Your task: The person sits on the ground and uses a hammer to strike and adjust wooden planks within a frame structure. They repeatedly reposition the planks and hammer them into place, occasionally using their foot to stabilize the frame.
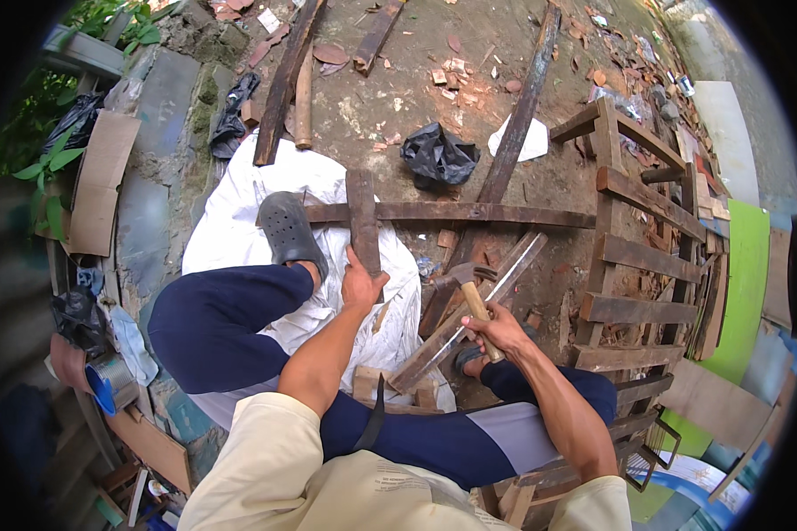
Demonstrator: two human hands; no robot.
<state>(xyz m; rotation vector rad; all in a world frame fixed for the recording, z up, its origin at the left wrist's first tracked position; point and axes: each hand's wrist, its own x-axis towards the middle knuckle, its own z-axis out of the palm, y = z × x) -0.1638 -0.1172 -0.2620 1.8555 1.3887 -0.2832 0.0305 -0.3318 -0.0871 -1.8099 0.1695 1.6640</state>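
My left hand [360, 281] is closed around the lower end of a short dark wooden board [361, 203], which stands across a long wooden bar [496, 212]. In my right hand [503, 329] is a claw hammer [476, 303], gripped by its pale wooden handle, its dark metal head pointing away to the upper left. Under the hammer lies a slanted wooden beam [434, 354] with a bright metal-looking strip along it. My left foot, in a grey clog [285, 228], is by the long bar, over a white sack [230, 208].
A slatted wooden frame [607, 239] stands close on the right. Ahead are dark beams [288, 84], a black plastic bag [440, 155] and scattered wood scraps [452, 75]. A low concrete wall [155, 221] runs along the left, with a blue-rimmed bucket [111, 387] beside it.
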